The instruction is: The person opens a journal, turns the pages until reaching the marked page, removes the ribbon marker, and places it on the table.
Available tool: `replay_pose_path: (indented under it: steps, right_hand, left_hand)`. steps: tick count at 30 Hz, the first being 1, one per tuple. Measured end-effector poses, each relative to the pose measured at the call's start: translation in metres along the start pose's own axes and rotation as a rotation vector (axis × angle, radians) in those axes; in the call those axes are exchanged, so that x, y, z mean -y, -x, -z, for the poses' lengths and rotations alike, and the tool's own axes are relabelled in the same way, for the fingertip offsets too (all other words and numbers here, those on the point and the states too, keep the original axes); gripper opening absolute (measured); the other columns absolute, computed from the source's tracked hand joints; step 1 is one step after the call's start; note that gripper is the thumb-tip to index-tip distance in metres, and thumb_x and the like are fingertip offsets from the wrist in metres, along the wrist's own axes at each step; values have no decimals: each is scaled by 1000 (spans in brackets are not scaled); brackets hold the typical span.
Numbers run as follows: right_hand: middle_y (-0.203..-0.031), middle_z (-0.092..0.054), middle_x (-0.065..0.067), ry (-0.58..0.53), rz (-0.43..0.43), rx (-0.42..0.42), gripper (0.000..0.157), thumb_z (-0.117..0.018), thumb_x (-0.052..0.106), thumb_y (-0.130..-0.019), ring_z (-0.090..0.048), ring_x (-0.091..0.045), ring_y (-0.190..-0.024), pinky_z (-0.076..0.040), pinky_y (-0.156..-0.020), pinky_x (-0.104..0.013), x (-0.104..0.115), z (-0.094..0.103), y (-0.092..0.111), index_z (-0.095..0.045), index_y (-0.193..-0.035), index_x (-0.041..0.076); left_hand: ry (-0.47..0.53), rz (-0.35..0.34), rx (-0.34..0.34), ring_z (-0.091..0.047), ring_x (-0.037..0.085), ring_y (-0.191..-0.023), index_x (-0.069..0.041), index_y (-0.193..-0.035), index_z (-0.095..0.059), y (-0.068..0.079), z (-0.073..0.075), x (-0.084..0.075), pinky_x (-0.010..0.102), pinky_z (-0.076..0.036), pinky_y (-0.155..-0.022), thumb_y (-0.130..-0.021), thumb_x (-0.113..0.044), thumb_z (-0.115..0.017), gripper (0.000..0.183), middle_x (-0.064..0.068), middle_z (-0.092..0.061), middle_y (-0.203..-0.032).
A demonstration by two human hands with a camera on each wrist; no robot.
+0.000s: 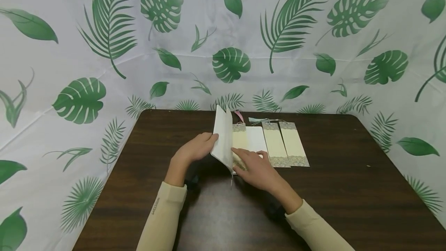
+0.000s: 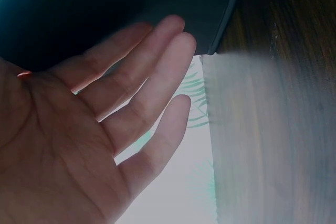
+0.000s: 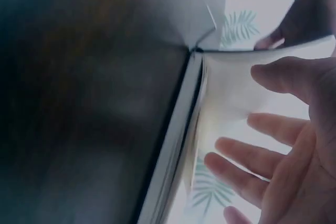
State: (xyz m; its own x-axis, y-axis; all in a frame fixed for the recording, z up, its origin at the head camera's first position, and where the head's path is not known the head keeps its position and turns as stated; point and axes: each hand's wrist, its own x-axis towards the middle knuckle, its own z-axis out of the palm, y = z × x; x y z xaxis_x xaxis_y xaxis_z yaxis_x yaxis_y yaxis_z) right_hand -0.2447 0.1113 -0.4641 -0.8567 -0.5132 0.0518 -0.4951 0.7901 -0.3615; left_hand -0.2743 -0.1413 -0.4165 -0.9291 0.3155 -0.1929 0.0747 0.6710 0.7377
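A notebook [image 1: 222, 138] with white pages and a dark cover lies open on the table, its left side raised almost upright. My left hand [image 1: 196, 148] grips that raised side by its outer edge; in the left wrist view straight fingers [image 2: 149, 87] lie along the dark cover [image 2: 178, 19], the thumb hidden behind it. Across the lower part of a cream bookmark [image 1: 239, 138] on the right-hand page reaches my right hand [image 1: 258, 169], index fingertip against the raised pages. The right wrist view shows that hand's fingers [image 3: 247, 166] spread and loosely bent beside the pages [image 3: 231, 93].
Two more cream bookmarks with patterned ends, a nearer one [image 1: 275, 142] and an outer one [image 1: 293, 142], lie right of the notebook. A pale blue tassel [image 1: 258, 120] and a pink tassel [image 1: 239, 116] extend above. A leaf-print cloth [image 1: 209, 69] hangs behind the dark wooden table [image 1: 341, 189].
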Motion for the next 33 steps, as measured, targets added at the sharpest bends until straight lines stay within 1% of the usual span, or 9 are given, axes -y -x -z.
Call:
replay_pose_path:
  steps: [5,8,13,15,18,22,25,28,33]
  right_hand:
    - [-154,-63,-5,15,9,23,66,-71,38,-104,-62,-27,-139,-36,-112,-65,5,-5,2,-47,-163,23]
    - [-153,-65,-6,17,13,23,65,-71,37,-104,-62,-28,-138,-38,-111,-66,7,-7,2,-47,-163,23]
    - [-152,-65,-5,36,15,23,63,-71,35,-105,-63,-28,-137,-41,-107,-64,8,-10,2,-47,-163,27]
    - [-151,-66,-5,41,19,25,63,-71,33,-105,-63,-28,-136,-42,-105,-63,8,-11,2,-47,-163,28]
    - [-150,-66,-5,43,30,26,63,-71,32,-105,-64,-28,-135,-44,-104,-62,8,-13,2,-48,-163,28]
    - [-151,-65,-8,2,38,39,61,-71,28,-105,-63,-32,-136,-47,-103,-63,5,-10,1,-50,-162,22]
    - [-151,-64,-14,-68,10,43,58,-70,21,-105,-61,-38,-137,-48,-107,-63,-2,-3,-1,-52,-160,12]
    - [-150,-62,-21,-139,-58,23,55,-67,17,-106,-63,-41,-132,-52,-105,-61,-13,6,-4,-52,-157,3]
    - [-153,-56,-26,-270,-201,30,58,-62,18,-108,-64,-43,-131,-56,-100,-56,-36,18,-16,-45,-161,0]
  left_hand:
    - [45,-29,20,-62,29,-130,-5,-140,-64,0,0,0,53,-45,-117,-116,-53,-25,66,13,-69,-129]
    - [66,-28,24,-61,29,-135,-8,-147,-61,0,-2,0,55,-44,-119,-114,-62,-25,73,11,-68,-136]
    - [24,34,-4,-53,34,-148,-12,-158,-54,3,-4,0,61,-38,-123,-108,-74,-24,85,11,-58,-157]
    - [3,58,-11,-49,35,-152,-12,-161,-50,4,-4,1,63,-36,-124,-109,-73,-23,85,12,-54,-162]
    - [-17,78,-18,-46,37,-154,-10,-162,-48,5,-4,2,64,-33,-125,-112,-64,-24,78,13,-51,-164]
    - [-59,88,-39,-48,37,-152,-9,-157,-54,3,-2,4,65,-34,-124,-114,-54,-25,69,14,-55,-161]
    - [-75,87,-48,-52,37,-149,-9,-155,-57,0,-2,3,64,-36,-122,-113,-53,-26,68,13,-58,-158]
    - [-71,90,-42,-50,37,-151,-9,-156,-55,-3,-2,2,64,-35,-124,-113,-53,-26,68,13,-56,-160]
    - [-65,98,-32,-47,36,-153,-8,-159,-52,-3,-2,0,63,-33,-125,-113,-53,-26,69,14,-53,-162]
